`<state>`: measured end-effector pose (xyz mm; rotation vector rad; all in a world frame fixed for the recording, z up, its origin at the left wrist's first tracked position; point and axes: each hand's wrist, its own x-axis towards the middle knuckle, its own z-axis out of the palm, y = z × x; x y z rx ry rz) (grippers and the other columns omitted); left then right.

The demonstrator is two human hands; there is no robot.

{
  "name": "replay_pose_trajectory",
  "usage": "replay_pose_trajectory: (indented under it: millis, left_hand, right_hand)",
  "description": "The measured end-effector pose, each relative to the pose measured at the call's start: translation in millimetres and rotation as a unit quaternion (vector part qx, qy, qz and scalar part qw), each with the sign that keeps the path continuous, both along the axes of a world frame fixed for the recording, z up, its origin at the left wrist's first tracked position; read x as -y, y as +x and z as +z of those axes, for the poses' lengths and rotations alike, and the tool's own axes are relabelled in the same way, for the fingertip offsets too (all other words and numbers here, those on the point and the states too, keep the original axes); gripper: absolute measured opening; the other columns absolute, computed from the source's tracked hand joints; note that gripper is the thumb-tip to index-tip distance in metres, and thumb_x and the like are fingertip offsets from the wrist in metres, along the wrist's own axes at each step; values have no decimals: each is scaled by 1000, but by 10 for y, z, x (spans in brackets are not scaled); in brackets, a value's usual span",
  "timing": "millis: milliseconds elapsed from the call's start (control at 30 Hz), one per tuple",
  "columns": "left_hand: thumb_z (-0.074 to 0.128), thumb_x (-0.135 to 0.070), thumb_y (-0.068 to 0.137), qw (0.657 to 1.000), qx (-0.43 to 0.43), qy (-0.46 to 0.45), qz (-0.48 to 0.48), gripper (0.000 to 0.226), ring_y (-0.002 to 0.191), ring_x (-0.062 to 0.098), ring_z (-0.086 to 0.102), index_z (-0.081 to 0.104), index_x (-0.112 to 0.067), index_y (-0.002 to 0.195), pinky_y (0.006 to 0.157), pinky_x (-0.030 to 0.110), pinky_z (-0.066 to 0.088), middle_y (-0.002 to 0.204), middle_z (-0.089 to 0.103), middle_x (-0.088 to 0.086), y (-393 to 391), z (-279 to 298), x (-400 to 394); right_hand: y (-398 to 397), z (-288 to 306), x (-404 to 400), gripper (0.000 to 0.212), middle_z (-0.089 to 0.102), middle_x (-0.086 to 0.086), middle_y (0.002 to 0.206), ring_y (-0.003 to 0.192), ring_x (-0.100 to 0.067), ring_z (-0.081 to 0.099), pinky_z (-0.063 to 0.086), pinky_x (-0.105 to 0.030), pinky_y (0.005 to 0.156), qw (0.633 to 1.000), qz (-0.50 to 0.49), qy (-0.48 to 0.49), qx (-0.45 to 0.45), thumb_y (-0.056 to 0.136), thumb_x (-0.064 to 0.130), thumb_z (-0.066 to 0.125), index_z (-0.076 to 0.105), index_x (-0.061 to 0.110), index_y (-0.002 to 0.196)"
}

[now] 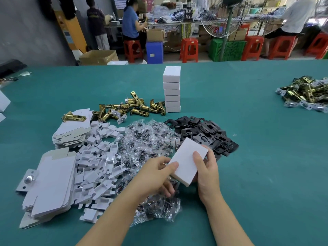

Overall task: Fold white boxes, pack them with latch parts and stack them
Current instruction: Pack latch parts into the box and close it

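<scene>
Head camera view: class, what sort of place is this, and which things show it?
Most likely a small hardware packing workshop. A stack of white boxes stands on the green table beside piles of brass latches and black plates; other workers sit on red stools behind.

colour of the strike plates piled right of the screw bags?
Black, matte; the strike plates show clearly in the head view.

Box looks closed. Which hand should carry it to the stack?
Probably right. The right hand wraps the closed box along its side, and the stack stands straight ahead; the left hand only pinches a corner.
</scene>
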<state>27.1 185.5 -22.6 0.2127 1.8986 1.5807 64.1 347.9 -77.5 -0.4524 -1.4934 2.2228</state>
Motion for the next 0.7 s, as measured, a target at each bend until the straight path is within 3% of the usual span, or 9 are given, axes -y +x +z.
replay_pose_trajectory:
  millis: [67,167,233,300,400,467,567,633,700]
  left_hand:
    - [62,-25,101,999,32,34,1,26,67,31,71,64,-4,117,52,32,59,104,73,21,-18,-18,21]
    - [62,-22,100,996,44,59,40,27,82,32,75,66,0,115,62,28,62,97,76,21,-63,7,38]
    - [62,-21,98,994,35,65,81,27,86,31,76,65,0,115,66,25,61,95,77,17,-123,49,54]
    - [62,-19,96,987,28,88,130,26,88,30,76,65,0,113,67,26,62,94,77,16,-245,129,75]
    - [62,-17,97,977,0,110,183,21,88,29,77,65,-1,110,68,26,62,91,78,14,-556,321,87]
    - [63,-17,97,970,-24,135,201,20,88,30,77,65,-1,109,68,26,62,91,78,13,-817,469,33]
    - [65,-16,98,958,-58,172,223,19,87,34,77,64,1,106,67,28,62,93,77,19,-1231,661,-132]
    - [65,-15,98,951,-78,182,238,19,83,35,77,63,3,102,64,28,62,95,75,22,-1515,783,-307]
    - [65,-13,97,950,-97,182,236,18,79,34,77,62,5,98,60,28,61,88,77,20,-1817,909,-516]
  right_hand:
    - [9,4,22,38,73,8,90,79,-11,68,54,-25,59,1000,-7,28,-2,77,52,71,61,41,112]
    - [-9,-10,54,41,68,7,76,60,-11,59,48,-25,50,999,-8,46,5,93,56,57,50,39,130]
    - [-23,-50,67,46,66,-5,79,51,-13,49,46,-30,47,998,-9,67,14,100,55,49,42,36,142]
    - [-31,-74,86,47,69,-9,88,51,-13,47,49,-39,54,993,-11,116,33,104,42,47,39,30,148]
    - [-104,-44,97,32,70,-5,91,63,-12,54,50,-42,69,981,-21,188,50,107,30,49,49,33,139]
    - [-230,52,38,22,68,-1,89,63,-9,56,50,-26,63,970,-32,239,35,106,29,53,55,40,124]
    - [-428,147,-64,23,64,13,86,57,-11,53,40,-14,52,918,-36,395,-4,103,20,57,61,25,126]
    - [-479,81,-103,24,68,9,94,59,0,52,39,-8,55,866,-50,497,-25,100,10,60,66,13,123]
    - [-517,-37,-129,23,71,3,97,68,8,54,44,-8,61,845,-71,530,-27,97,6,61,70,9,118]
